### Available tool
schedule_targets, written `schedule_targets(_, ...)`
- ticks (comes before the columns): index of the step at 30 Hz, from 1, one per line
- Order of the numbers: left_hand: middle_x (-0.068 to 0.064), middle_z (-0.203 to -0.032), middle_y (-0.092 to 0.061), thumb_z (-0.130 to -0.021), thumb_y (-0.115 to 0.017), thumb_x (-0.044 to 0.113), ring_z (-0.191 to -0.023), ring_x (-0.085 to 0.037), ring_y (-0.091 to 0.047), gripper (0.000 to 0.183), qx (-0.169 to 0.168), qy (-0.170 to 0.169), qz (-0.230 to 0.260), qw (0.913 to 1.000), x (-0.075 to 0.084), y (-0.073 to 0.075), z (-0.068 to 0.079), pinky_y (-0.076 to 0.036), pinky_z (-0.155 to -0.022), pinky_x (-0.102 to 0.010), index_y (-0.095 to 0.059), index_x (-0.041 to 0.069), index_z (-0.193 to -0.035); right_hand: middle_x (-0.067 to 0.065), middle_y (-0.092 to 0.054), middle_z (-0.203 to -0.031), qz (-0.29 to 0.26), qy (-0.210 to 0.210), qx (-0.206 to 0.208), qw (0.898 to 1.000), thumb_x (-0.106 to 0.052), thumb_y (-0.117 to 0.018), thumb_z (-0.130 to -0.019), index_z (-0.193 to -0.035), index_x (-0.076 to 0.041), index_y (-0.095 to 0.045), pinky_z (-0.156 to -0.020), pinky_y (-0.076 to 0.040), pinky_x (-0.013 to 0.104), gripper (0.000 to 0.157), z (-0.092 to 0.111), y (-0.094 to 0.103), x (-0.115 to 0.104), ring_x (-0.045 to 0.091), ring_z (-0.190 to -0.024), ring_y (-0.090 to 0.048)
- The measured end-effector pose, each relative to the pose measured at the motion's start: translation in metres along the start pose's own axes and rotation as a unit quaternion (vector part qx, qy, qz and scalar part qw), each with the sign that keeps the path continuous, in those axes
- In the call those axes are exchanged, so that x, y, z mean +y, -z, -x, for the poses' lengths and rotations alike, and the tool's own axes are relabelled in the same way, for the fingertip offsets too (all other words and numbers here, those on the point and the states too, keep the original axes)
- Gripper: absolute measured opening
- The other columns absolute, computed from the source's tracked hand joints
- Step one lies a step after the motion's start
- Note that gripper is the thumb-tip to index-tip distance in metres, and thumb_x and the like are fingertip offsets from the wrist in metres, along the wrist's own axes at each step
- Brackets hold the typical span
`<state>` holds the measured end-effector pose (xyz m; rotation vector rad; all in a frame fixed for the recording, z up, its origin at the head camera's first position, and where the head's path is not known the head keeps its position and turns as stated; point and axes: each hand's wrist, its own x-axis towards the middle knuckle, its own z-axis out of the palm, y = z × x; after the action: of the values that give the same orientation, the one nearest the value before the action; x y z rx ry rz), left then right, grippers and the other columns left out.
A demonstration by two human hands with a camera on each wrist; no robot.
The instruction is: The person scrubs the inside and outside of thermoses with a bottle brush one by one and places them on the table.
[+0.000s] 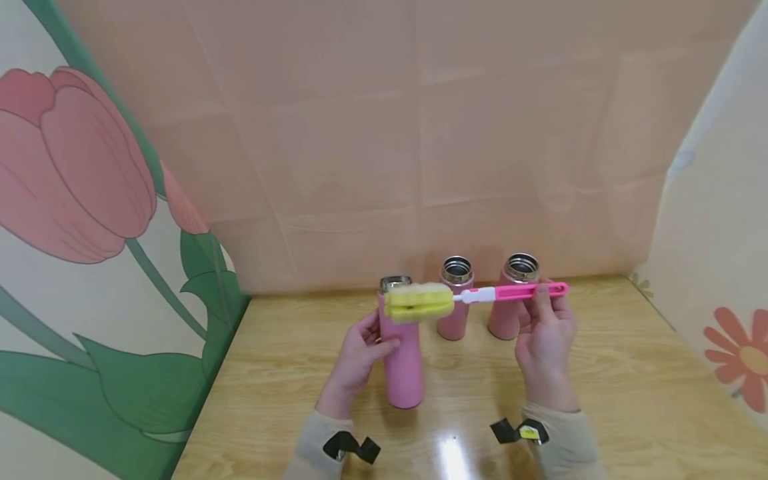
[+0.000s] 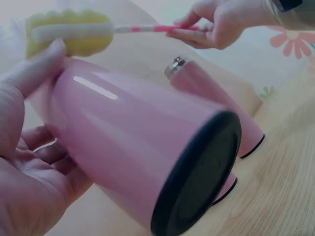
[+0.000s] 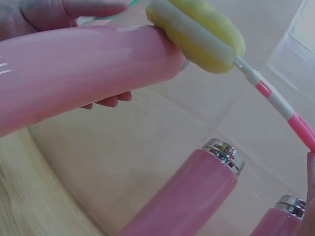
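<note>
My left hand (image 1: 354,357) grips a pink bottle (image 1: 403,367) round its upper body and holds it up, slightly tilted. Its dark base (image 2: 199,177) faces the left wrist camera. In my right hand (image 1: 547,333) is the pink handle of a bottle brush (image 1: 522,291), pinched between thumb and fingers. The brush lies level, pointing left. Its yellow and white sponge head (image 1: 420,302) is at the bottle's upper end, in front of the metal neck (image 1: 395,281) in the head view. Whether sponge and bottle touch, I cannot tell.
Two more pink bottles stand upright, uncapped, at the back of the wooden table (image 1: 288,373): one in the middle (image 1: 454,320), another to its right (image 1: 503,320) behind my right hand. A pinkish sheet (image 1: 348,167) hangs behind the table. Flower-painted panels (image 1: 84,173) flank both sides.
</note>
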<state>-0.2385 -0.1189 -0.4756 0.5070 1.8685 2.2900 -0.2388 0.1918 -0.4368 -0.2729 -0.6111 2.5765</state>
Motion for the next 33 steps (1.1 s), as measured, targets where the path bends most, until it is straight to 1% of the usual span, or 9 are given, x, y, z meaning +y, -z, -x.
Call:
schedule_targets(5, -0.019, -0.147, -0.060, -0.096, -0.078, 0.008, -0.132, -0.029, -0.060, 0.072, 0.013, 0.003, 0.003, 0.9999, -0.002, 0.000, -0.001, -0.051, -0.110, -0.038, -0.045, 0.000, -0.160, 0.013, -0.071, -0.107, -0.009, -0.011, -0.001, 1.000, -0.008, -0.072, -0.101, -0.123, 0.005, -0.063, -0.066, -0.063, 0.027, 0.028, 0.000, -0.001, -0.001, 0.020, -0.083, -0.072)
schedule_targets(9, -0.022, -0.148, -0.058, -0.098, -0.075, 0.007, -0.130, -0.029, -0.061, 0.068, 0.012, -0.007, 0.026, 0.9996, -0.003, 0.001, -0.001, -0.052, -0.109, -0.039, -0.045, -0.004, -0.158, 0.013, -0.071, -0.109, -0.023, -0.023, -0.002, 0.999, -0.005, -0.071, -0.102, -0.121, 0.004, -0.065, -0.069, -0.064, 0.029, 0.023, -0.002, -0.001, -0.004, 0.021, -0.084, -0.072)
schedule_targets(11, -0.021, -0.147, -0.059, -0.098, -0.074, 0.007, -0.129, -0.027, -0.062, 0.067, 0.013, -0.011, 0.038, 0.9991, -0.003, 0.001, -0.001, -0.053, -0.108, -0.039, -0.045, -0.006, -0.157, 0.012, -0.072, -0.106, -0.017, -0.029, -0.012, 0.999, -0.004, -0.070, -0.102, -0.117, 0.004, -0.067, -0.069, -0.064, 0.029, 0.017, -0.003, 0.000, -0.005, 0.021, -0.083, -0.072)
schedule_targets(15, -0.016, -0.137, -0.064, -0.100, -0.071, 0.007, -0.122, -0.023, -0.063, 0.061, 0.025, -0.022, 0.049, 0.9982, -0.003, 0.002, -0.001, -0.054, -0.106, -0.036, -0.047, -0.012, -0.153, 0.009, -0.072, -0.099, 0.014, -0.046, -0.057, 0.997, -0.003, -0.067, -0.104, -0.110, 0.002, -0.070, -0.071, -0.064, 0.028, 0.008, -0.008, 0.006, -0.008, 0.019, -0.081, -0.072)
schedule_targets(18, -0.008, -0.126, -0.067, -0.102, -0.068, 0.009, -0.115, -0.019, -0.064, 0.055, 0.040, -0.032, 0.055, 0.9972, -0.004, 0.002, -0.001, -0.055, -0.102, -0.034, -0.050, -0.016, -0.148, 0.006, -0.069, -0.098, 0.055, -0.058, -0.093, 0.993, -0.004, -0.067, -0.105, -0.111, 0.001, -0.070, -0.075, -0.063, 0.026, 0.009, -0.012, 0.013, -0.009, 0.017, -0.083, -0.071)
schedule_targets(21, -0.004, -0.121, -0.069, -0.106, -0.065, 0.012, -0.110, -0.016, -0.065, 0.050, 0.047, -0.036, 0.057, 0.9966, -0.003, 0.002, -0.001, -0.055, -0.099, -0.033, -0.052, -0.017, -0.145, 0.004, -0.068, -0.099, 0.092, -0.071, -0.114, 0.987, -0.006, -0.067, -0.105, -0.113, -0.001, -0.070, -0.078, -0.063, 0.025, 0.010, -0.014, 0.017, -0.010, 0.014, -0.085, -0.071)
schedule_targets(27, -0.007, -0.122, -0.069, -0.107, -0.065, 0.013, -0.109, -0.017, -0.066, 0.049, 0.047, -0.032, 0.054, 0.9969, -0.003, 0.004, -0.003, -0.055, -0.097, -0.032, -0.053, -0.014, -0.146, 0.004, -0.073, -0.098, 0.161, -0.093, -0.167, 0.968, -0.004, -0.064, -0.107, -0.110, -0.004, -0.074, -0.083, -0.063, 0.026, 0.011, -0.018, 0.022, -0.011, 0.013, -0.088, -0.074)
schedule_targets(30, -0.007, -0.127, -0.069, -0.107, -0.064, 0.013, -0.112, -0.018, -0.067, 0.051, 0.047, -0.031, 0.057, 0.9968, -0.003, 0.005, -0.004, -0.056, -0.098, -0.033, -0.050, -0.012, -0.149, 0.004, -0.076, -0.099, 0.208, -0.102, -0.200, 0.952, -0.004, -0.063, -0.107, -0.112, -0.004, -0.075, -0.083, -0.063, 0.026, 0.013, -0.019, 0.025, -0.011, 0.013, -0.089, -0.075)
schedule_targets(33, -0.006, -0.128, -0.071, -0.109, -0.061, 0.016, -0.110, -0.018, -0.068, 0.051, 0.051, -0.027, 0.059, 0.9966, -0.002, 0.005, -0.004, -0.057, -0.096, -0.033, -0.050, -0.010, -0.151, 0.005, -0.076, -0.100, 0.259, -0.114, -0.234, 0.930, -0.004, -0.062, -0.108, -0.115, -0.005, -0.074, -0.084, -0.062, 0.027, 0.015, -0.020, 0.029, -0.011, 0.013, -0.091, -0.076)
